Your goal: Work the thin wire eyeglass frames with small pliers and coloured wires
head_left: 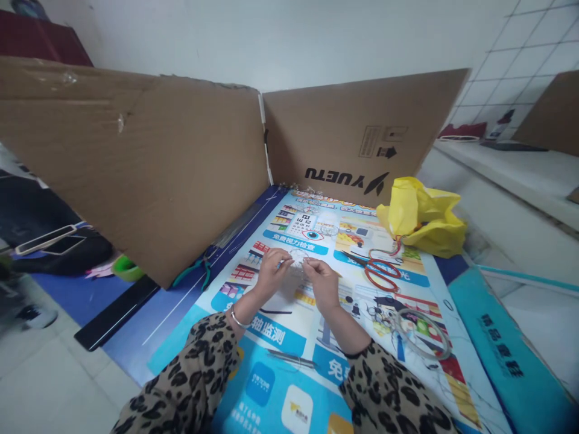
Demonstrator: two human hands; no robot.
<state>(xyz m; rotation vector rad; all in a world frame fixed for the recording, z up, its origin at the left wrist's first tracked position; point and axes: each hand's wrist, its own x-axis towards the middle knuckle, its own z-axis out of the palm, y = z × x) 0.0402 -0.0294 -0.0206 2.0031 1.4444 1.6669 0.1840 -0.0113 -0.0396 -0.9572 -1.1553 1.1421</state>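
My left hand and my right hand are raised over the printed poster sheet, fingers pinched. Between them is a small piece of thin wire, pale and looped; its finer shape is blurred. Each hand grips one side of it. To the right of my right hand lie scissors with red handles. Nearer to me, a thin metal tool with a pointed end rests on the sheet. A coil of wire lies to the right, by my right forearm.
Upright cardboard panels stand behind and to the left. A yellow bag sits at the back right, a teal box at the right edge. Teal-handled pliers, a black bar and green tape lie on the left.
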